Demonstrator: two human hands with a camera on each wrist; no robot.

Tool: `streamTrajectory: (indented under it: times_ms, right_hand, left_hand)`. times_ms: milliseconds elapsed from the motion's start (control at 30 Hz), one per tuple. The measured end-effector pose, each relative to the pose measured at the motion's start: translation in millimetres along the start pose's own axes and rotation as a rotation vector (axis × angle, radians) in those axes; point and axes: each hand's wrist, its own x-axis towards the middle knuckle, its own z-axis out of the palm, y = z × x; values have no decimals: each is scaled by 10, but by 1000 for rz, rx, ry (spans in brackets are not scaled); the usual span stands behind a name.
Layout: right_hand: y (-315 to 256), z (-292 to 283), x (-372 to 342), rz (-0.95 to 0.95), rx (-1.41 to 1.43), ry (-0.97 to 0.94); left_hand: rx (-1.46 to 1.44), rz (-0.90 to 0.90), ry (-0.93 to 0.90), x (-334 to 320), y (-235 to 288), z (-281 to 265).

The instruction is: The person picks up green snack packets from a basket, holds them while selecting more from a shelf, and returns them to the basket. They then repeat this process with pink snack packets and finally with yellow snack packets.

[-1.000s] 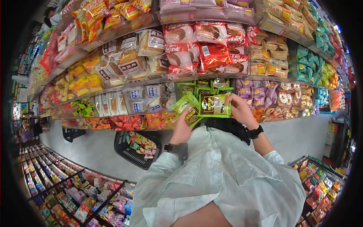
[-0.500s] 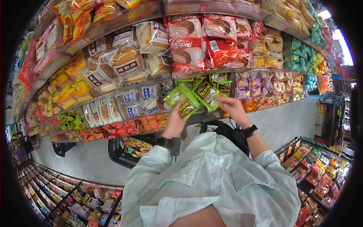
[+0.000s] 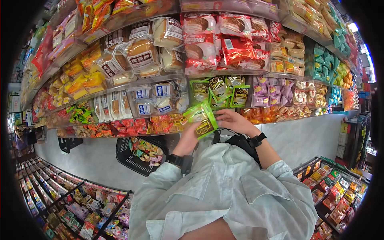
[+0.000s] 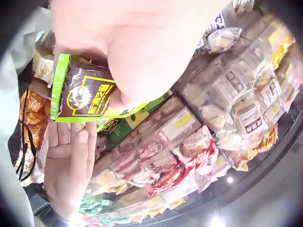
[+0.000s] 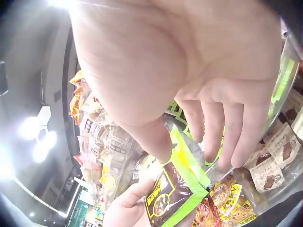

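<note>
My left hand [image 3: 188, 140] grips a green-edged snack packet [image 3: 203, 121] with a dark brown label and yellow lettering, thumb across its front. The left wrist view shows that packet [image 4: 87, 94] close up, with the left hand [image 4: 137, 47] above it. My right hand [image 3: 237, 122] is just right of the packet and holds nothing. In the right wrist view, the right hand [image 5: 203, 80] has its fingers loosely extended, the thumb overlapping the packet's green edge. More green packets [image 3: 220, 90] of this kind lie in the shelf bin ahead of both hands.
Red Chocopai packs [image 3: 240, 48] fill the shelf above, with bagged bread [image 3: 142, 56] to their left. Purple packets [image 3: 272, 91] are right of the green ones. On the floor at left stands a black basket [image 3: 122, 154] holding small snacks. Low display racks [image 3: 86, 212] are behind.
The right hand held a second green packet, moved it toward the shelf bin and let go; it now lies among the others there. The left hand still holds its packet.
</note>
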Motion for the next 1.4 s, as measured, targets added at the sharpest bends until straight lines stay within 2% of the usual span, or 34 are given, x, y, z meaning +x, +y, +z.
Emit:
streamTrajectory:
  times_ms: [33,67,133,167,267,367,467,567,633,700,733,867,967,1000,1200,1300,1333,1400]
  right_hand:
    - [17,7,-48,3,3,22]
    - [50,-14,-94,-13,-36,2]
    - [123,-55,-217,-43,-113,-39]
    - [156,-72,-294,-70,-128,-2]
    - [230,-137,-557,-136,-111,65]
    - [339,-262,-848,-151,-68,74]
    - [359,-295,-1163,-84,15,26]
    - [568,-270,-1363,-302,-62,42]
    - [712,-304,-1428,-250,-86,12]
    - [788,-312,-1496,-202,-78,-18]
    - [838,-329,-1510,-193,-89,-18]
    - [1010,-376,-1524,-224,152,-16]
    - [940,-429,-1578,-220,117,44]
    - [880,-452,-1606,-136,98,39]
    - [751,-416,-1546,-122,-29,172]
    - [568,-387,-1483,-54,-194,248]
    - [528,-340,-1443,-140,-128,300]
    - [396,-253,-1330,-190,-38,319]
  left_hand:
    - [39,0,-36,-20,-56,52]
    - [408,162,-131,-43,-149,64]
    - [314,52,-25,-84,-271,289]
    - [268,-1,31,-114,-327,410]
    - [310,51,32,-230,-492,713]
    - [192,61,40,-314,-763,860]
    - [299,149,58,-453,-1133,996]
    - [498,218,69,-572,-1395,1113]
    - [503,191,116,-636,-1488,1135]
    - [442,133,215,-728,-1510,1155]
    - [396,172,219,-749,-1516,1122]
    - [256,246,206,-775,-1428,1102]
    - [441,297,235,-748,-1319,1206]
    - [517,318,262,-724,-1288,1182]
    - [786,383,242,-346,-1002,725]
    - [898,256,259,-176,-798,676]
    - [891,227,235,-120,-747,695]
    - [825,249,127,73,-746,553]
